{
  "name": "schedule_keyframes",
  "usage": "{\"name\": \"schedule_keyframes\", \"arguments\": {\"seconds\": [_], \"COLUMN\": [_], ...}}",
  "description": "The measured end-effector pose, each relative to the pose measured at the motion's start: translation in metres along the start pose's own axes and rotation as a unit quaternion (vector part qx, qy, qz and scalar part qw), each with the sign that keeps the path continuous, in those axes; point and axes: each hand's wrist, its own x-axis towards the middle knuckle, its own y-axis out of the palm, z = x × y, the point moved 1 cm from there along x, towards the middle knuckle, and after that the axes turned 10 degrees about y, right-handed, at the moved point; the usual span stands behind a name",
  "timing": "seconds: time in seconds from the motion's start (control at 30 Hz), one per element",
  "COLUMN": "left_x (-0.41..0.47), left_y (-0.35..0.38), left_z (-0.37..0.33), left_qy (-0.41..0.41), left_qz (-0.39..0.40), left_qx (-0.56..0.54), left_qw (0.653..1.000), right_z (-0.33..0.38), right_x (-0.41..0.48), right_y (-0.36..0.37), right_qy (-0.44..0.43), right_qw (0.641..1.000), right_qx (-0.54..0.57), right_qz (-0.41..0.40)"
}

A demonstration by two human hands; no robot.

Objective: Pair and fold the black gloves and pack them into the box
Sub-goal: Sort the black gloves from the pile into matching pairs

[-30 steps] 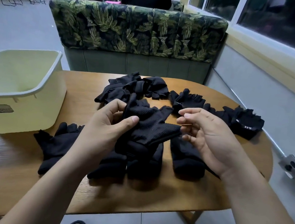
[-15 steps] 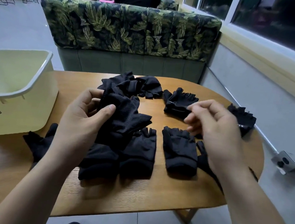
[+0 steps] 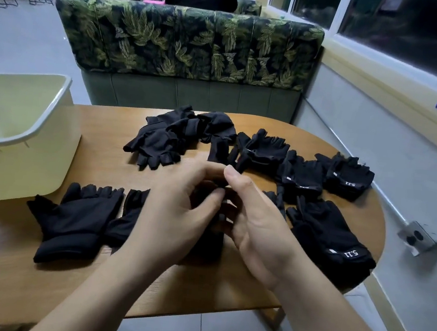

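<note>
Both hands are now meeting mid-table, left hand (image 3: 176, 215) and right hand (image 3: 257, 224) pinching one black glove (image 3: 210, 242) between clenched fingers; the box (image 3: 23, 126) is sitting far left on the table (image 3: 84, 280).

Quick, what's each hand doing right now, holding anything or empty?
Left hand: closed on a black glove at the table's middle.
Right hand: fingers curled onto the same glove, pinching its top edge.

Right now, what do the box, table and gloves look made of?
Box: pale yellow plastic by its look, smooth moulded rim.
Table: wood or wood veneer, visible grain, matte.
Gloves: black knit or stretch fabric, matte; exact fibre unclear.
</note>
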Motion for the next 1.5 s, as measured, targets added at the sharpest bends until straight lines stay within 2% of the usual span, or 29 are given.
{"name": "schedule_keyframes", "arguments": {"seconds": [0.1,0.17,0.23,0.3,0.4,0.47,0.6,0.73,0.87,0.97,1.03,1.23,1.33,1.4,1.5], "left_x": [0.002,0.003,0.004,0.004,-0.001,-0.004,-0.001,0.003,0.002,0.001,0.000,0.000,-0.001,0.001,0.008], "left_y": [0.011,0.014,0.015,0.018,0.033,0.043,0.054,0.060,0.070,0.074,0.075,0.073,0.070,0.066,0.056], "left_z": [-0.008,-0.009,-0.007,-0.003,0.007,0.013,0.023,0.033,0.040,0.045,0.048,0.042,0.040,0.038,0.039], "left_qy": [0.017,0.025,0.040,0.065,0.084,0.077,0.136,0.164,0.173,0.165,0.163,0.131,0.099,0.049,-0.027], "left_qz": [0.044,0.041,0.032,0.061,0.127,0.127,0.060,0.093,0.123,0.157,0.173,0.218,0.244,0.226,0.127], "left_qx": [-0.014,-0.024,0.017,0.070,0.141,0.184,0.232,0.251,0.257,0.278,0.299,0.314,0.263,0.192,0.160], "left_qw": [0.999,0.999,0.999,0.994,0.978,0.972,0.961,0.949,0.943,0.933,0.924,0.915,0.928,0.954,0.978], "right_z": [0.005,0.013,0.022,0.029,0.030,0.025,0.021,0.021,0.015,0.014,0.014,0.008,0.003,0.000,-0.004], "right_x": [0.004,0.004,0.003,0.002,0.004,0.004,0.004,0.011,0.015,0.014,0.013,0.007,0.006,0.006,0.006], "right_y": [-0.017,-0.030,-0.046,-0.064,-0.084,-0.090,-0.094,-0.112,-0.121,-0.119,-0.115,-0.102,-0.101,-0.102,-0.103], "right_qy": [-0.012,-0.022,-0.022,-0.008,0.030,0.063,0.071,0.015,0.002,-0.004,-0.002,-0.071,-0.095,-0.103,-0.107], "right_qw": [0.998,0.996,0.992,0.989,0.987,0.987,0.992,0.986,0.953,0.881,0.833,0.787,0.761,0.746,0.727], "right_qx": [0.032,0.048,0.062,0.085,0.117,0.120,0.070,-0.077,-0.209,-0.381,-0.457,-0.548,-0.588,-0.603,-0.624], "right_qz": [-0.046,-0.077,-0.105,-0.119,-0.108,-0.089,-0.077,-0.144,-0.220,-0.281,-0.312,-0.274,-0.258,-0.263,-0.265]}}
